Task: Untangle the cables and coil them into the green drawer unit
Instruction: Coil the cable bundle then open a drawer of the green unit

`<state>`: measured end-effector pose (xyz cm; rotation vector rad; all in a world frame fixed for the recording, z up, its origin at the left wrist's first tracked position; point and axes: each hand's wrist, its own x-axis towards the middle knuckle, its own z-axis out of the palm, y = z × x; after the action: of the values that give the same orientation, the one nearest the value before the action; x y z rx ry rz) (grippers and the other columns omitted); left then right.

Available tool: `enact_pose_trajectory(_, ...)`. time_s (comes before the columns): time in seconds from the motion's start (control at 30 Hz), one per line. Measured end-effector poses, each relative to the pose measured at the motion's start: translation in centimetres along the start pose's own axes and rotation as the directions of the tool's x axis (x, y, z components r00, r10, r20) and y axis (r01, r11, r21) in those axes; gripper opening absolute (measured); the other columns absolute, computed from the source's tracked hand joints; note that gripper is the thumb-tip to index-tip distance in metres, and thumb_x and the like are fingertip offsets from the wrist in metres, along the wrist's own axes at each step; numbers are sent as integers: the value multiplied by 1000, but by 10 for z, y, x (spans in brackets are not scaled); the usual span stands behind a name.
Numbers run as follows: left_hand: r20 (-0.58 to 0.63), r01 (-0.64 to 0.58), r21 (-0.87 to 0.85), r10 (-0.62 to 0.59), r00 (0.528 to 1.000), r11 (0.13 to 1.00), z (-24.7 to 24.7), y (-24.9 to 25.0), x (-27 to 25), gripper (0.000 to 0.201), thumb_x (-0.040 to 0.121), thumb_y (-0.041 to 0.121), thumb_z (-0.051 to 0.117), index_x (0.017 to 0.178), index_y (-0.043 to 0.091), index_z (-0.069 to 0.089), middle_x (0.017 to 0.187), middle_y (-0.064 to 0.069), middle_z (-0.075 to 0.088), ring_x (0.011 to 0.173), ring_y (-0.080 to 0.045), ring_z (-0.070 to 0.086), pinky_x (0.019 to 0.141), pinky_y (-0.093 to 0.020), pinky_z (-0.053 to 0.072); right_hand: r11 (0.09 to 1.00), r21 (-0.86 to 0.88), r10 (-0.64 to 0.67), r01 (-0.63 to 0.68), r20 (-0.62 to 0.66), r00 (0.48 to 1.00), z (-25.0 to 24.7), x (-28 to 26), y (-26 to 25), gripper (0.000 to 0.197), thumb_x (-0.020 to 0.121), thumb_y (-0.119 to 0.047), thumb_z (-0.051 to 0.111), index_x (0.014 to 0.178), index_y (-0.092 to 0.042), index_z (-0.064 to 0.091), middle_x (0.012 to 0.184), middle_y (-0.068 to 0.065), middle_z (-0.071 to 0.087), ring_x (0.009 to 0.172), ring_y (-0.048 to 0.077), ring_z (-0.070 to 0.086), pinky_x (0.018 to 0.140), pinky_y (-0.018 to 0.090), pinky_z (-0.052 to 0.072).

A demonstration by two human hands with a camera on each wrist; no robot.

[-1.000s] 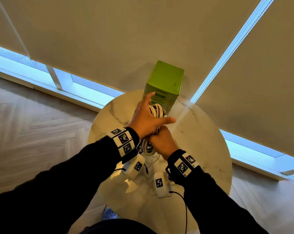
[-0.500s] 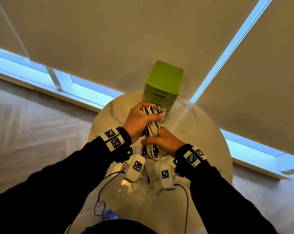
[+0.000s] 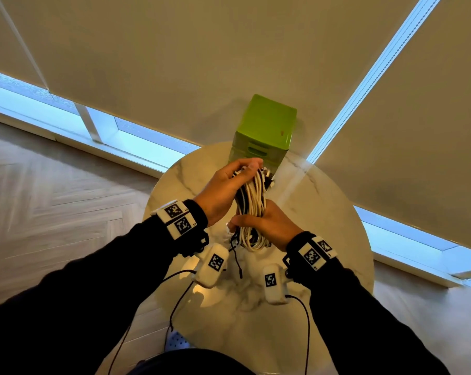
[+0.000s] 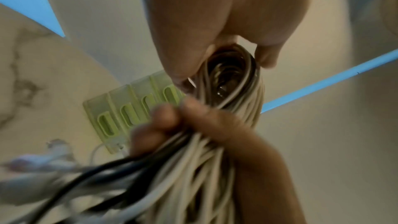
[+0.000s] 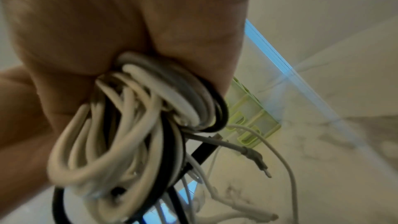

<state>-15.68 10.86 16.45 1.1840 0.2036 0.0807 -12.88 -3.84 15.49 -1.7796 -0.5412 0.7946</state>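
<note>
A bundle of white and black cables (image 3: 254, 204) hangs folded in long loops above the round marble table (image 3: 334, 217). My left hand (image 3: 229, 185) grips the bundle's top end, fingers curled round it (image 4: 234, 77). My right hand (image 3: 266, 226) grips the lower part, with the bottom loops (image 5: 120, 135) spilling out below it. Loose plug ends (image 5: 256, 159) dangle from the bundle. The green drawer unit (image 3: 264, 131) stands at the table's far edge just beyond my hands, its drawers (image 4: 120, 113) shut.
Beige roller blinds (image 3: 174, 50) hang behind the table with bright window strips (image 3: 66, 112) at their foot. Wooden floor (image 3: 52, 198) lies to the left. Black wires (image 3: 180, 299) trail from my wrist cameras over the near table edge.
My left hand, open over the bundle a second ago, has closed round its top. The bundle has been stretched into longer loops and both hands have drawn slightly apart.
</note>
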Motion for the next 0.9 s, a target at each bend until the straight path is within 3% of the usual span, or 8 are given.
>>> enact_pose_trajectory(0.17, 149, 65, 189, -94, 984, 980, -25, -23, -10, 81, 87, 45, 71, 153, 23, 30, 154, 4, 43, 141, -12, 42, 114, -30, 37, 912, 403, -2, 79, -190, 982, -13, 3, -14, 7, 90, 0, 64, 96, 3, 68, 91, 26, 69, 84, 36, 69, 81, 48, 58)
enact_pose_trajectory(0.3, 393, -44, 564, -222, 892, 824, -34, -39, -21, 65, 82, 32, 82, 139, 30, 50, 130, 16, 63, 122, 0, 58, 103, -21, 47, 803, 581, -34, 132, -176, 984, -13, 4, -24, 6, 88, 0, 63, 93, -2, 67, 96, 23, 70, 91, 35, 69, 87, 48, 56)
enact_pose_trajectory(0.4, 312, -141, 691, -117, 943, 709, -37, -40, -17, 48, 81, 53, 72, 124, 34, 60, 114, 11, 70, 106, -6, 66, 100, -38, 53, 717, 680, -66, 154, -153, 986, -2, 5, -26, 9, 87, 2, 62, 93, -4, 64, 89, 19, 71, 88, 34, 70, 84, 45, 57)
enact_pose_trajectory(0.5, 358, -273, 778, -42, 933, 566, -42, -34, -12, 24, 88, 39, 70, 109, 35, 58, 101, 13, 65, 95, -8, 64, 88, -37, 53, 662, 743, -12, 94, -116, 993, -1, 8, -30, 6, 83, -2, 61, 88, -6, 63, 76, 11, 65, 69, 24, 66, 69, 36, 57)
enact_pose_trajectory(0.6, 298, -307, 823, 97, 950, 477, -48, -34, -8, 34, 81, 29, 79, 104, 34, 54, 102, 9, 56, 101, -19, 60, 81, -33, 47, 658, 750, 87, 73, -171, 981, -5, 12, -30, 1, 80, -6, 62, 80, -7, 63, 70, 9, 61, 63, 22, 62, 65, 35, 55)
enact_pose_trajectory(0.7, 191, -228, 790, 125, 974, 570, -54, -39, -13, 64, 73, 40, 87, 123, 34, 48, 127, 8, 46, 118, -11, 47, 97, -26, 42, 804, 583, 106, 115, -330, 938, -11, 15, -29, 3, 84, -2, 62, 81, -2, 62, 70, 15, 59, 62, 27, 63, 62, 36, 54)
enact_pose_trajectory(0.8, 138, -184, 674, 123, 983, 715, -51, -39, -25, 48, 79, 58, 75, 111, 27, 57, 110, 8, 56, 98, -5, 52, 88, -22, 44, 895, 415, 52, 165, -463, 885, -18, 20, -24, 4, 86, 0, 64, 86, 4, 62, 68, 19, 61, 61, 30, 65, 58, 37, 55)
enact_pose_trajectory(0.9, 162, 119, 476, -220, 962, 871, -36, -36, -33, 69, 90, 71, 29, 98, 13, 67, 89, -5, 66, 81, -12, 62, 80, -34, 47, 889, 399, 10, 223, -504, 864, -16, 22, -24, 4, 86, 1, 66, 85, 2, 63, 66, 18, 62, 63, 33, 66, 63, 43, 57)
